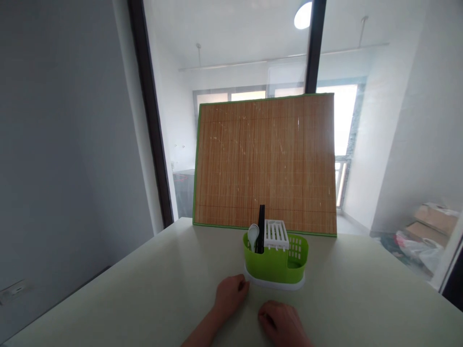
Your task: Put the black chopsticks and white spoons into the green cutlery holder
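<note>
The bright green plastic utensil caddy (pixel 269 266) stands upright on the pale table (pixel 173 270), in its white oval base (pixel 278 285). White spoons (pixel 253 235) – bowls up – and black chopsticks (pixel 261 229) stand in its left end. A white slotted rack (pixel 277 234) sits tilted over the middle; the right compartment has a low, notched front and a perforated back wall.

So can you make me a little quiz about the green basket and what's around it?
1. In the basket, what stands beside the spoons? A: a cup. B: black sticks. C: a sponge.
2. True or false: the left hand is nearer the basket than the right hand.
3. Fill in the colour: the brown mat behind the basket has a ____ edge.

Key: 1 B; 2 true; 3 green.
</note>
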Action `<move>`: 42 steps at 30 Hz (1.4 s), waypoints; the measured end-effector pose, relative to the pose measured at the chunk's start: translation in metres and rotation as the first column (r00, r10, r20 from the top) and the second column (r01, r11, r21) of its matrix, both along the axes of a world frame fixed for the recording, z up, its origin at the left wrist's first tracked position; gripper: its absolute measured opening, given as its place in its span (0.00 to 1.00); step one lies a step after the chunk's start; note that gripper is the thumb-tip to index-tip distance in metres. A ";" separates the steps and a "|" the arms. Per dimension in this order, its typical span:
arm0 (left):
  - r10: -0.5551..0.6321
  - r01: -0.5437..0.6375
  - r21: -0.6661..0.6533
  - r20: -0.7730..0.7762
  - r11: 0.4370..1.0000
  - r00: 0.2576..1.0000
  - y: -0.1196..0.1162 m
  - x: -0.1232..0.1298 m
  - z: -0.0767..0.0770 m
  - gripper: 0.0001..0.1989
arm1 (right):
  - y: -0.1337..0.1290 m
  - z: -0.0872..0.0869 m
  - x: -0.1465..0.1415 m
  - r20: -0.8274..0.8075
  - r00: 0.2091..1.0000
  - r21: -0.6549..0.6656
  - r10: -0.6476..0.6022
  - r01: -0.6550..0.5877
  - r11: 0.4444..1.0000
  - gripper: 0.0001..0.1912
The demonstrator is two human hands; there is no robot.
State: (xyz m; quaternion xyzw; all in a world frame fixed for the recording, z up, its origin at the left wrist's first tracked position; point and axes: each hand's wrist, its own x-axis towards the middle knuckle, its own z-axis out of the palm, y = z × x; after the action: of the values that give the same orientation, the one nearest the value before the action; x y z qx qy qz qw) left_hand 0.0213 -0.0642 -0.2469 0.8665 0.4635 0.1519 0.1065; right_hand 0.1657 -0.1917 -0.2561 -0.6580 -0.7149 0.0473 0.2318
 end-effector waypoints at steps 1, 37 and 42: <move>-0.005 0.006 0.021 -0.028 1.000 1.000 -0.002 0.001 0.001 0.14 | 0.000 0.000 0.000 0.000 1.000 -0.001 -0.002 0.002 1.000 0.08; -0.064 0.065 0.028 -0.029 0.998 0.998 -0.002 -0.001 0.001 0.14 | 0.004 0.050 0.061 0.307 0.816 0.192 -0.491 0.452 0.871 0.10; -0.066 0.066 0.012 -0.045 0.998 0.997 -0.003 -0.001 0.004 0.14 | 0.009 0.055 0.066 0.404 0.773 0.204 -0.489 0.445 0.872 0.11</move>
State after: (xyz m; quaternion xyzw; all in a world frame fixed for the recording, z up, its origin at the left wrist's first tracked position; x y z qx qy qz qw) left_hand 0.0206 -0.0674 -0.2427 0.8852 0.4359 0.1318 0.0953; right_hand 0.2315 -0.1830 -0.2013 -0.7958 -0.5640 -0.1973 0.0987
